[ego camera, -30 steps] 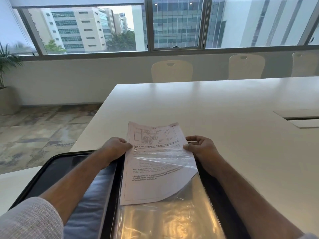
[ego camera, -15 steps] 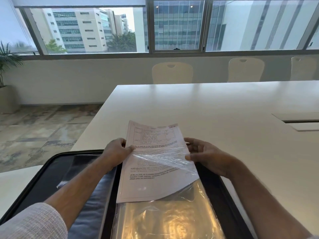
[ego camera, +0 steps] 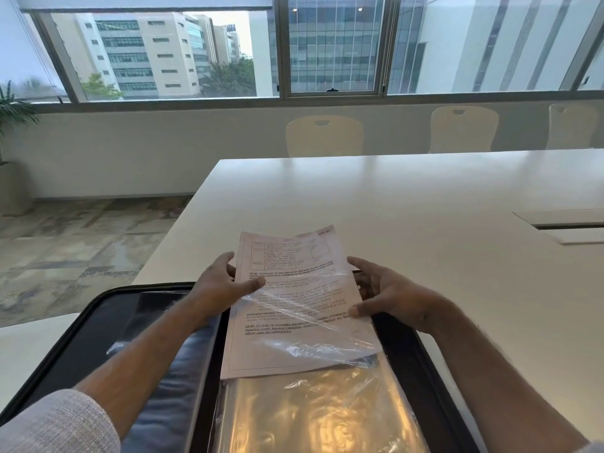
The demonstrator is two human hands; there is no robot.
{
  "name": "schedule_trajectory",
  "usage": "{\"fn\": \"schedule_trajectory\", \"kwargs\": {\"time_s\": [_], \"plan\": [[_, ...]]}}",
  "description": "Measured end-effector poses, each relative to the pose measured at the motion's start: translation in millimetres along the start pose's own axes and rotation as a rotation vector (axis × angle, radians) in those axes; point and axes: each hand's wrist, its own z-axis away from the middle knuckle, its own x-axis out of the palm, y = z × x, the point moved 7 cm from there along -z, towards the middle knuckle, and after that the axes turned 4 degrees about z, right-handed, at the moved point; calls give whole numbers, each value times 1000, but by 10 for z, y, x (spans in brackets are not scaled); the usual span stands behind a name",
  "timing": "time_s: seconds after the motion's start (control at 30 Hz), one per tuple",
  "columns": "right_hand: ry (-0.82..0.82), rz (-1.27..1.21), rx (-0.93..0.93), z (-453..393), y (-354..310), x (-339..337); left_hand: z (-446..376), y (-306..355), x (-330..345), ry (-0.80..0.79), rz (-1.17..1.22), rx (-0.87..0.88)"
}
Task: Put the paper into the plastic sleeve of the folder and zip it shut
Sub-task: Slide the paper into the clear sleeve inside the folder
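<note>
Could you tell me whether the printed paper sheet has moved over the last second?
Yes: the printed white paper sheet has slid toward the person, deeper into the clear plastic sleeve, judged against the open black zip folder.

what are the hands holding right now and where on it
The left hand pinches the white printed paper sheet at its left edge; the right hand holds its right edge, thumb on the clear plastic sleeve over it.
</note>
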Motion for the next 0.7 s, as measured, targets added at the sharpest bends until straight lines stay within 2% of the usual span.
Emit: {"fn": "schedule_trajectory", "kwargs": {"time_s": [0.1, 0.23, 0.33, 0.43, 0.7], "plan": [[66, -97, 10, -24, 51, -73, 5, -29, -12, -50, 40, -11], [467, -13, 52, -77, 115, -184, 7, -34, -16, -30, 131, 14], [632, 19, 39, -96, 138, -188, -6, -58, -46, 14, 171, 1], [677, 25, 57, -81, 146, -210, -19, -83, -54, 37, 179, -15], [576, 32, 140, -59, 134, -181, -23, -105, -24, 37, 250, -44]]}}
